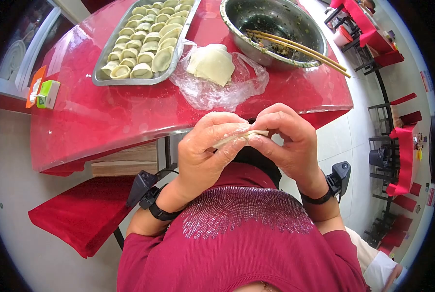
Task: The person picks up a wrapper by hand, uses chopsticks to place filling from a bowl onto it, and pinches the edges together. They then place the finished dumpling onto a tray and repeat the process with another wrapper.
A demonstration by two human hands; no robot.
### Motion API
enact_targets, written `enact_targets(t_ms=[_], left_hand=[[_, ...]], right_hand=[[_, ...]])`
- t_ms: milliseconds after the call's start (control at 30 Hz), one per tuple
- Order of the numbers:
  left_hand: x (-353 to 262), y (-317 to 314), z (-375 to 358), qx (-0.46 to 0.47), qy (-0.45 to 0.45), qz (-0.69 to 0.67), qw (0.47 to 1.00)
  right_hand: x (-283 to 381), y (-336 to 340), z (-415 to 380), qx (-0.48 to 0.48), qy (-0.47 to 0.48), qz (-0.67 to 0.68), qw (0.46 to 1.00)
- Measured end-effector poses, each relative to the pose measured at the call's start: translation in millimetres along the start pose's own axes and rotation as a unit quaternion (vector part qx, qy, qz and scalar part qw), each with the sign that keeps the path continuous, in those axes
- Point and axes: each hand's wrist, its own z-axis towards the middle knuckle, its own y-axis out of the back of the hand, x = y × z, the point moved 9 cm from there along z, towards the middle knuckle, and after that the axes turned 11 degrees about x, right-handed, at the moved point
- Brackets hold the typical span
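Between my two hands, in front of my chest at the near table edge, is a small dumpling (233, 138) with a pale folded wrapper. My left hand (205, 141) pinches its left part between thumb and fingers, and flour dusts the fingertips. On the other side, my right hand (288, 138) pinches the right end with thumb and forefinger. A stack of wrappers (211, 64) lies on a crumpled clear plastic bag (251, 80) just beyond my hands. Rows of folded dumplings (149, 36) fill a metal tray (97, 78) at the back left.
A steel bowl (234, 33) with remains of green-flecked filling stands at the back right, chopsticks (300, 48) across its rim. A tissue pack (48, 94) sits at the left edge of the red table (105, 121). A red-covered seat (83, 209) is at lower left.
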Motion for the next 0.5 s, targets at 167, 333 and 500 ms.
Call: enact_targets(t_ms=[167, 333, 500], left_hand=[[-9, 0, 3, -0.008, -0.002, 0.068, 0.998], [-8, -4, 2, -0.005, 0.010, 0.073, 0.997], [18, 5, -3, -0.085, 0.073, -0.084, 0.990]], right_hand=[[22, -1, 0, -0.015, 0.067, -0.131, 0.989], [22, -5, -2, -0.025, 0.068, -0.164, 0.984], [17, -2, 0, -0.045, 0.088, -0.149, 0.984]])
